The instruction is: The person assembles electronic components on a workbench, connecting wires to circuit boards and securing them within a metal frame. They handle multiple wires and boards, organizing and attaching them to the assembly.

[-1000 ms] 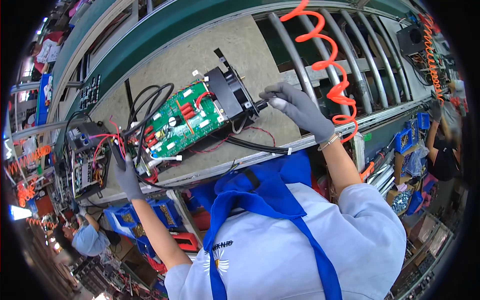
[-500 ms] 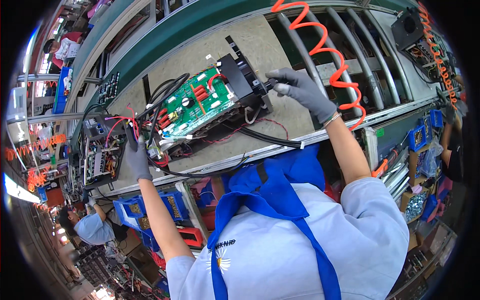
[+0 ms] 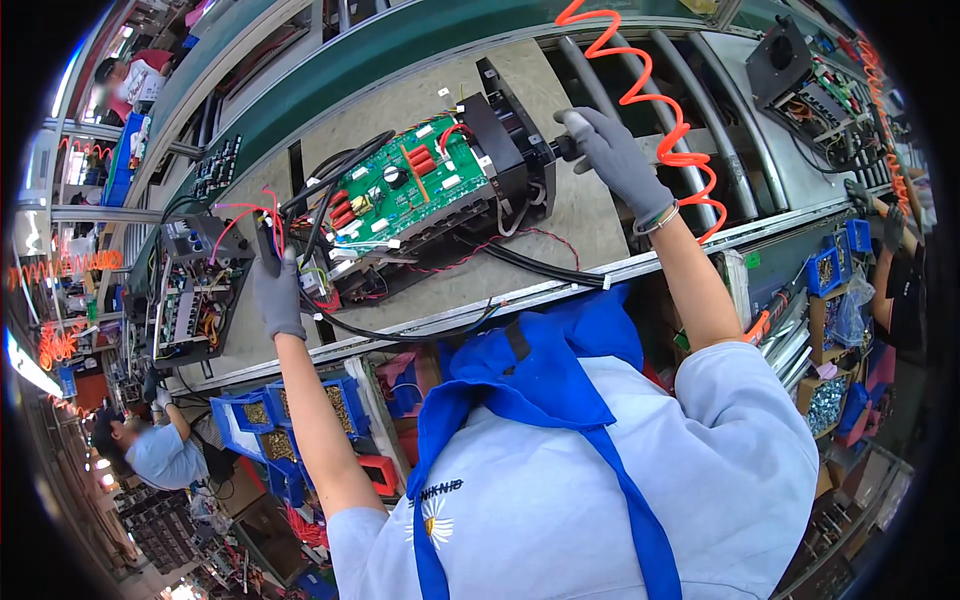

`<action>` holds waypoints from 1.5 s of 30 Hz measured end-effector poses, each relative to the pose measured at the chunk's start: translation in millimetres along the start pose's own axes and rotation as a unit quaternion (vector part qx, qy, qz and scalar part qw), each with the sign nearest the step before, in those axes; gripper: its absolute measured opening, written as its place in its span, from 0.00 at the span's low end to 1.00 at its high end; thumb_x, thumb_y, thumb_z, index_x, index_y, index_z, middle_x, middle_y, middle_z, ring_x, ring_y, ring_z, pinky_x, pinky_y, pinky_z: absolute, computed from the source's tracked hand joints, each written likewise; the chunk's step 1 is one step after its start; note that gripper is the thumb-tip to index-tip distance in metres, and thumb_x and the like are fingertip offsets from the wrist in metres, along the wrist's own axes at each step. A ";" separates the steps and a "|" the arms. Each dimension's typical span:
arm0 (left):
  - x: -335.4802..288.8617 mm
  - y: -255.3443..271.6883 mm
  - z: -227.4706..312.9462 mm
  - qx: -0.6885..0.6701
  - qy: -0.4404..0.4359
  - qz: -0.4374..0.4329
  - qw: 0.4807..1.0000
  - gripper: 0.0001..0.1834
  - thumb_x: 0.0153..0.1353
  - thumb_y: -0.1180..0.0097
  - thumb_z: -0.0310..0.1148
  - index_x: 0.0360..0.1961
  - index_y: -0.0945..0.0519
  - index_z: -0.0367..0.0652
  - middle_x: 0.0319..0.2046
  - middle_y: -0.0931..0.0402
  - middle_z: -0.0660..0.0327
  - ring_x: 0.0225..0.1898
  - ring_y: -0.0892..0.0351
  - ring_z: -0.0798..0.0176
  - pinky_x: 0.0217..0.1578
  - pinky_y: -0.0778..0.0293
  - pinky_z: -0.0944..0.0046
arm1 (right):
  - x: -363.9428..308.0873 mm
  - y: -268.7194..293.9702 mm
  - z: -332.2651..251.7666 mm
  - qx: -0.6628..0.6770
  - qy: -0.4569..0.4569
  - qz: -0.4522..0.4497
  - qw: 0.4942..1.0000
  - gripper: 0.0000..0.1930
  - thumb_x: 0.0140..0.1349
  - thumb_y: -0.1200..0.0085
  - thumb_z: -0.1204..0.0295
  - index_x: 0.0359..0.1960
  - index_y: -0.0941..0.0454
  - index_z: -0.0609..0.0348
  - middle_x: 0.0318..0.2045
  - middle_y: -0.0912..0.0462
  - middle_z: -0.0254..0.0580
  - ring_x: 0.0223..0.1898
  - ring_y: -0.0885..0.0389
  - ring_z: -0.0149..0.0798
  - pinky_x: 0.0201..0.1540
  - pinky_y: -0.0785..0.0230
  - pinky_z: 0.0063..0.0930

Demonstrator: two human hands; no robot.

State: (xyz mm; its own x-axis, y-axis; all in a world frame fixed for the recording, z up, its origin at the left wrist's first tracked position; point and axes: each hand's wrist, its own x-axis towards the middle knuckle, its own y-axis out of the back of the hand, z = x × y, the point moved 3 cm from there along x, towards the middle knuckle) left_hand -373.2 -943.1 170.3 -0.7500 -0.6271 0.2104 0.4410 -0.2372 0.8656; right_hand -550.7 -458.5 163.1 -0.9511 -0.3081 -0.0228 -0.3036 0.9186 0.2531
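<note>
An electronics assembly with a green circuit board [image 3: 405, 180] lies on the work board in front of me. Red and white components, wires and black cables cover its top, and a black frame [image 3: 505, 140] closes its right end. My right hand [image 3: 615, 165], in a grey glove, is closed with thumb and fingers on a black knob-like part [image 3: 566, 148] at that end. At the assembly's left end, my gloved left hand [image 3: 274, 295] is wrapped round a black upright part [image 3: 268, 245], beside pink and red wires. Its fingertips are mostly hidden.
A second open unit [image 3: 190, 310] stands to the left. Steel rollers [image 3: 735, 150] run to the right, under a hanging orange coiled hose [image 3: 655, 90]. Black cables [image 3: 540, 268] trail along the near edge. Blue bins of small fasteners [image 3: 270, 420] sit below left. Other people work nearby.
The view has shifted slightly. The assembly appears a little farther right and up. My right hand sits slightly farther out from the black frame, showing more of the knob-like part. My left hand keeps its hold.
</note>
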 end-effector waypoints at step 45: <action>-20.0 85.1 78.8 -0.494 -0.061 -0.030 0.867 0.29 0.45 0.51 0.23 0.54 0.26 0.33 0.37 0.24 0.59 0.36 0.24 0.65 0.46 0.25 0.63 | -79.9 -124.7 -47.1 0.135 0.012 -0.069 0.988 0.30 0.64 0.46 0.60 0.63 0.35 0.64 0.49 0.21 0.48 0.50 0.21 0.37 0.52 0.27 0.30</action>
State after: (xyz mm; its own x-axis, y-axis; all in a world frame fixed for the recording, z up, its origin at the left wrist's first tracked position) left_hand -359.5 -892.2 275.6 -0.8067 -0.5224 0.2763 0.5607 -0.8243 0.0785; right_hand -434.1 -560.1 178.9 -0.8989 -0.4379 -0.0144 -0.4377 0.8990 -0.0180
